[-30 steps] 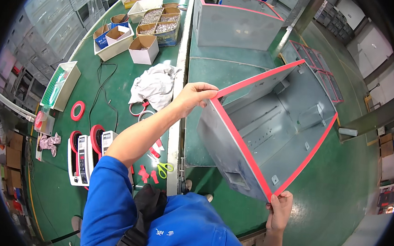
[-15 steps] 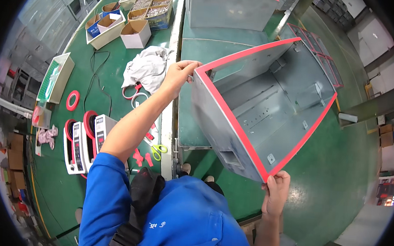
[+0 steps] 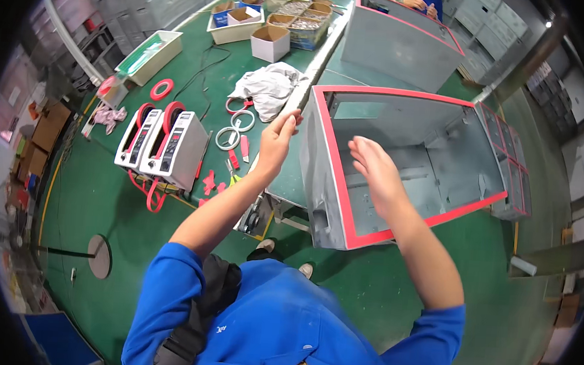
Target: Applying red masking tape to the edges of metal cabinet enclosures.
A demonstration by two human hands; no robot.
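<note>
A grey metal cabinet (image 3: 319, 204) lies with its open side facing me, and red tape runs round the rim of its opening. My left hand (image 3: 275, 145) is just left of the cabinet's upper left corner, apart from it. Its thumb and fingers are pressed together; whether anything small is between them is hidden. In front of the opening hovers my right hand (image 3: 380, 178), open, fingers stretched out and holding nothing. It hides part of the cabinet's inside.
On the green table to the left stand two white tape dispensers (image 3: 177, 150), a white cloth (image 3: 269, 91), tape rolls (image 3: 162, 89), a red-handled cutter (image 3: 244, 148) and boxes of small parts (image 3: 306, 24). Another taped cabinet (image 3: 401, 45) stands behind, with a co-worker's hands (image 3: 420, 3) beyond it.
Both hands have let go of the cabinet. It now sits flatter, less tilted. My right hand has moved from its lower corner up before the opening. The view has shifted left.
</note>
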